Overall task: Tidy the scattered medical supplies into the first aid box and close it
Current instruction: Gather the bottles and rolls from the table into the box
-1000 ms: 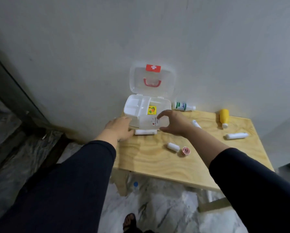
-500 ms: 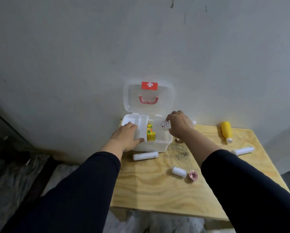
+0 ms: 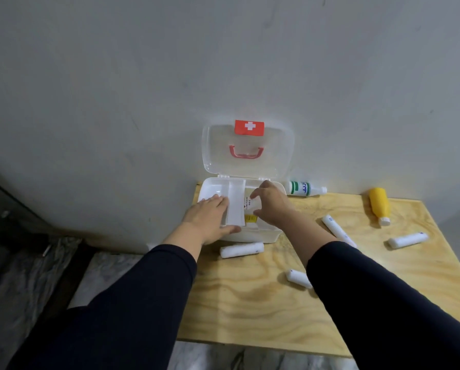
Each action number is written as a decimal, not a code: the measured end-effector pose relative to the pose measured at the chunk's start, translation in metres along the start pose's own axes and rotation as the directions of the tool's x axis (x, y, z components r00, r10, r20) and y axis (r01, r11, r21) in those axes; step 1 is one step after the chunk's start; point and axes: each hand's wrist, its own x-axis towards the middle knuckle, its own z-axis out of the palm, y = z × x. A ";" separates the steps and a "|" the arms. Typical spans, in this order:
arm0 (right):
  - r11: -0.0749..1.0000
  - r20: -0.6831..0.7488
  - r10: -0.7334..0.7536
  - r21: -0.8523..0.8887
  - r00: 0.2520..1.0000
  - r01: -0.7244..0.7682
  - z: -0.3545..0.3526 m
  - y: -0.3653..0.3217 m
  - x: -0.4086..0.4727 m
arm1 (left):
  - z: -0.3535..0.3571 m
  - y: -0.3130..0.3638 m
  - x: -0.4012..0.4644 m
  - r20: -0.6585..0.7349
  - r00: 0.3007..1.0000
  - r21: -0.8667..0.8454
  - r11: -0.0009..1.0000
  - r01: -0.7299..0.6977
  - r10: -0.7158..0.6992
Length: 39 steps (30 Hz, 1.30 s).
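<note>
The white first aid box [image 3: 253,237] stands open at the table's back left, its clear lid [image 3: 277,150] leaning on the wall. My left hand [image 3: 210,217] lies over the box's left tray, thumb against the front wall, holding the box. My right hand [image 3: 271,206] is inside the box, fingers curled on a pale labelled packet [image 3: 249,205] above a yellow packet [image 3: 250,218]. White bandage rolls lie on the table: one [image 3: 241,249] in front of the box, one [image 3: 298,279] by my right sleeve, one [image 3: 337,231] beside my forearm, one [image 3: 407,239] at right.
A green-and-white bottle [image 3: 303,188] lies against the wall right of the box. A yellow bottle [image 3: 379,205] lies at the back right. The plywood table [image 3: 250,303] ends at a near edge, with marble floor [image 3: 103,271] below on the left.
My right hand carried the labelled packet from the box's front, past its right rim, into the box. My left hand slid from beside the box onto its left tray. The view moved closer.
</note>
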 end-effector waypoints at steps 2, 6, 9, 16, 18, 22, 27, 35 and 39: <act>0.999 -0.011 0.015 0.034 1.000 -0.015 0.007 -0.003 0.004 | 0.001 0.000 0.000 -0.002 1.000 -0.001 1.000 0.002 -0.002; 0.995 -0.079 0.042 0.093 0.996 -0.035 0.019 -0.013 0.013 | 0.002 0.000 0.001 -0.004 1.000 -0.012 1.000 0.014 -0.014; 0.995 -0.113 0.044 0.093 0.993 -0.034 0.023 -0.015 0.014 | 0.003 -0.001 0.003 0.000 1.000 -0.015 1.000 0.020 -0.020; 0.994 -0.121 0.011 0.112 0.993 0.003 0.004 -0.002 0.008 | 0.000 0.002 0.001 0.031 0.999 -0.009 1.000 0.025 -0.025; 0.988 -0.166 0.001 0.150 0.986 0.025 -0.008 0.004 0.000 | -0.002 0.004 0.000 0.058 0.997 -0.027 0.999 0.046 -0.044; 0.978 -0.250 0.057 0.211 0.967 -0.003 -0.027 0.028 -0.021 | -0.002 0.010 0.000 0.059 0.994 -0.037 0.995 0.093 -0.090; 0.973 -0.269 0.182 0.187 0.946 -0.134 -0.038 0.071 -0.051 | -0.002 0.023 0.009 0.015 0.997 -0.017 0.997 0.079 -0.079; 0.947 -0.224 0.302 0.180 0.927 -0.265 -0.036 0.130 -0.061 | 0.016 0.026 0.022 0.021 0.995 -0.007 0.995 0.102 -0.102; 0.940 -0.178 0.322 0.179 0.930 -0.291 -0.030 0.153 -0.046 | 0.021 0.026 0.023 0.020 0.995 -0.001 0.995 0.099 -0.099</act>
